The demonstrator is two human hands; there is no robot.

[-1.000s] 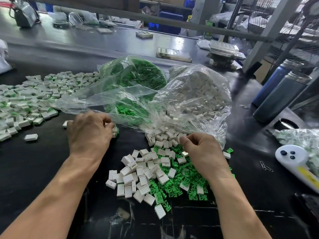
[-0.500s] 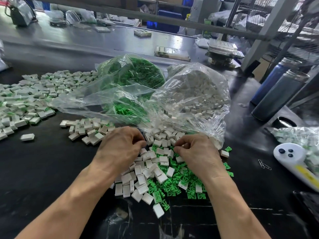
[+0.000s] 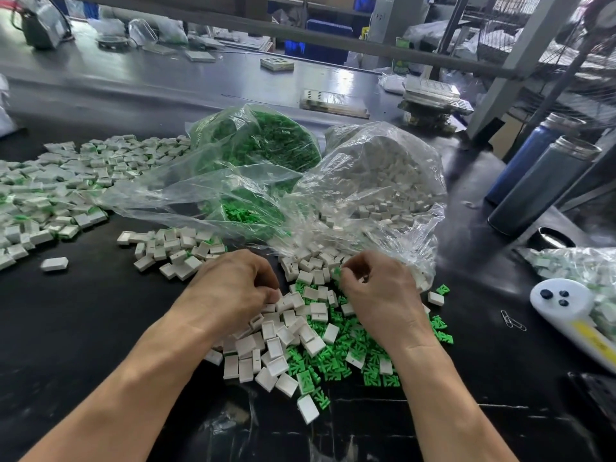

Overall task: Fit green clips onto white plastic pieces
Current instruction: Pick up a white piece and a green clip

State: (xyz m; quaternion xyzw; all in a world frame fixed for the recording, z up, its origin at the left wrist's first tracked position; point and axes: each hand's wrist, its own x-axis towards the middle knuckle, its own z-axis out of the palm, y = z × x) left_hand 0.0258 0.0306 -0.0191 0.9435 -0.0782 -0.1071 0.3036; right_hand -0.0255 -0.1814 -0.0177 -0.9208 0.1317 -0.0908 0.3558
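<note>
Behind the right hand [image 3: 380, 295] pinching a green clip [image 3: 336, 272], two bags [image 3: 383, 181] crowd; left hand [image 3: 233, 288] curled, contents unclear

Lighting: bright, even, diffuse daylight-toned, strongest from the upper left and far side. Glare: broad pale sheen on the far black tabletop [image 3: 173, 85]; sharp white highlights on the clear plastic bags [image 3: 373, 195]; streaked reflections on the near edge. Shadows: soft and short, beneath the left hand [image 3: 233, 288] and right hand [image 3: 380, 295] and around the loose pieces. Focus: centre crisp; background shelving [image 3: 533, 45] slightly soft. Distortion: wide-angle bowing, with the grey rail [image 3: 300, 33] and upright posts leaning at the edges. Motion blur: negligible.
</note>
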